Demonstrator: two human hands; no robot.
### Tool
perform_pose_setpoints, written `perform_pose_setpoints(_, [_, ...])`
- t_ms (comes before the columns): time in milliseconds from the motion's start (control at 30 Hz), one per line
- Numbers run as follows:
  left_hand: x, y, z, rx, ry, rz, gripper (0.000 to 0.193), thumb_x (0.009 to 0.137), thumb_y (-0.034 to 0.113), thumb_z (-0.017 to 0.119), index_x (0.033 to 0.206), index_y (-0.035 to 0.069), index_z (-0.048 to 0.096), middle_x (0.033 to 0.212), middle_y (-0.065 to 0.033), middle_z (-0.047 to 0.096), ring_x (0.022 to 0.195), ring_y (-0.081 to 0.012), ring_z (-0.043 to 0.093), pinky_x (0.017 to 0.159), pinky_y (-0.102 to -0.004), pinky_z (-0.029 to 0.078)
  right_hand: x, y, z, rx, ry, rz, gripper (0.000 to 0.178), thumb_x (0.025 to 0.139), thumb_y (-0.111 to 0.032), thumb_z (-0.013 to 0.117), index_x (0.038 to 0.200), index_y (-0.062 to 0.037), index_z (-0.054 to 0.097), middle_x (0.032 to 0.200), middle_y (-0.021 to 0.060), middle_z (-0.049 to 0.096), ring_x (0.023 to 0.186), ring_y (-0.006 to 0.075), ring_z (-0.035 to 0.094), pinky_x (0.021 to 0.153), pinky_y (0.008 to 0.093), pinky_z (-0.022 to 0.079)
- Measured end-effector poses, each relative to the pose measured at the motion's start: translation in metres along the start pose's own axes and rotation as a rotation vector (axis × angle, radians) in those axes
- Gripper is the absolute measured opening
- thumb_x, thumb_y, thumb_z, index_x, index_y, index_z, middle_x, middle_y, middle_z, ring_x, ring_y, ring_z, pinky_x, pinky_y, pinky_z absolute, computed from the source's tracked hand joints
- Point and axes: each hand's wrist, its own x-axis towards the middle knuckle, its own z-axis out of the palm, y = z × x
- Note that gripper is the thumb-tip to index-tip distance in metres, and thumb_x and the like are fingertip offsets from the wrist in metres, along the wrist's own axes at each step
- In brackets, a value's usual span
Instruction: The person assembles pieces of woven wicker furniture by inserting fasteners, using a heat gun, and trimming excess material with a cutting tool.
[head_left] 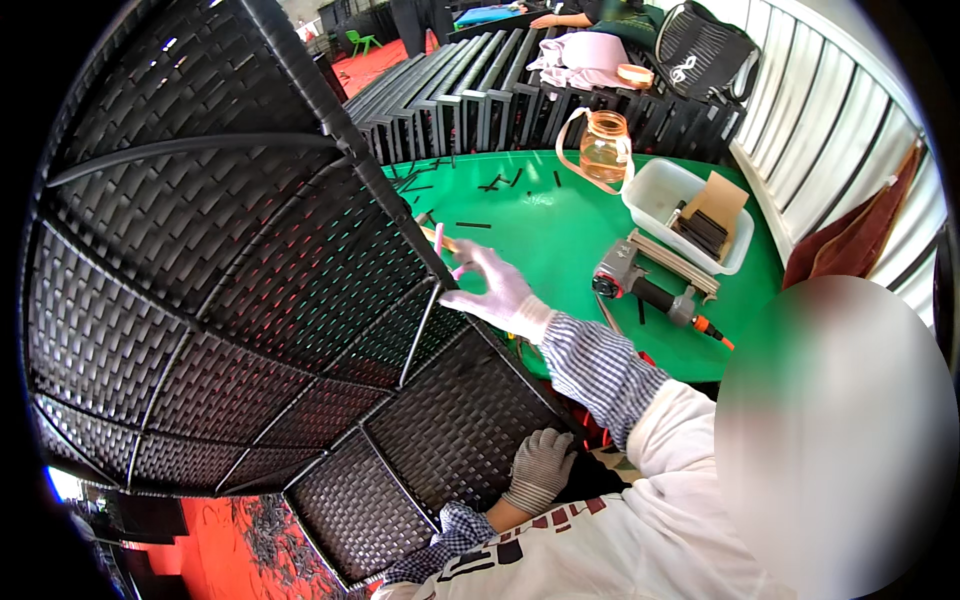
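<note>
1. Along the left side, a black woven wicker panel (pixel 130 250) stands tilted, its bound frame edge running from the top of the view down to the right hand (pixel 495 290).
2. At that edge, the right hand, in a pale pinkish glove, has thumb and fingers parted; whether they clamp the frame, I cannot tell.
3. Below, a lower woven section (pixel 455 410) meets the panel at an angle, with a thin pale strut (pixel 418 340) near the join.
4. The left hand (pixel 540 472), in a grey striped glove, lies by the lower section's right edge, fingers bent close together; their undersides are hidden, so I cannot tell whether they grip anything.
5. Beyond the right hand, a green tabletop (pixel 535 235) spreads between panel and nail gun (pixel 655 292), with short black strips (pixel 515 178) toward its far side.
6. The nail gun lies well apart from the panel; just behind it, a white plastic tub (pixel 641 200) sits near the table's right edge, beside an orange-tinted jug (pixel 605 150).
7. Stacked black frames (pixel 450 85) line the far edge; a white ribbed wall (pixel 800 110) bounds the right.
8. Red floor (pixel 205 540) shows past the panel's bottom edge.
</note>
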Motion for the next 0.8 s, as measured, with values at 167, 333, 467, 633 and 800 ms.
perform_pose_setpoints(167, [-0.007,-0.001,0.002,0.100,-0.028,-0.054,0.034,0.089,0.025,0.070,0.118,0.007,0.067,0.101,-0.0106,0.059,0.095,-0.0302,0.060,0.084,-0.0437,0.051,0.021,-0.025,0.043,0.240,-0.092,0.306,0.046,0.085,-0.044,0.086,0.096,-0.0047,0.065,0.083,-0.0004,0.060,0.080,0.0111,0.056,0.076,0.0305,0.050])
perform_pose_setpoints(333, [-0.010,-0.006,0.003,0.134,0.063,-0.074,0.027,0.085,0.024,0.074,0.105,0.008,0.065,0.097,-0.0120,0.058,0.092,-0.0336,0.059,0.079,-0.0470,0.050,0.022,0.001,0.068,0.403,-0.014,0.353,0.044,0.080,-0.038,0.091,0.084,-0.0049,0.063,0.074,-0.0014,0.055,0.073,0.0106,0.050,0.068,0.0296,0.043])
perform_pose_setpoints(467, [-0.010,-0.018,0.003,0.143,0.006,-0.153,0.027,0.084,0.024,0.074,0.102,0.007,0.065,0.099,-0.0129,0.059,0.093,-0.0345,0.060,0.078,-0.0479,0.051,0.025,-0.002,0.079,0.377,-0.029,0.356,0.047,0.078,-0.040,0.092,0.083,-0.0063,0.061,0.075,-0.0035,0.050,0.073,0.0100,0.046,0.067,0.0288,0.041])
perform_pose_setpoints(633, [-0.008,-0.013,0.000,0.204,-0.043,-0.189,0.027,0.087,0.027,0.073,0.106,0.008,0.067,0.098,-0.0119,0.060,0.091,-0.0324,0.061,0.077,-0.0465,0.052,0.024,-0.007,0.084,0.480,0.024,0.347,0.038,0.080,-0.031,0.092,0.087,-0.0061,0.065,0.076,-0.0036,0.057,0.072,0.0084,0.050,0.068,0.0274,0.044])
perform_pose_setpoints(800, [-0.023,0.000,0.002,0.172,-0.009,-0.257,0.028,0.084,0.024,0.075,0.105,0.007,0.068,0.100,-0.0134,0.062,0.095,-0.0354,0.061,0.079,-0.0488,0.052,0.014,-0.004,0.082,0.466,0.088,0.349,0.039,0.080,-0.034,0.091,0.088,-0.0051,0.067,0.076,-0.0024,0.062,0.072,0.0081,0.054,0.067,0.0284,0.047])
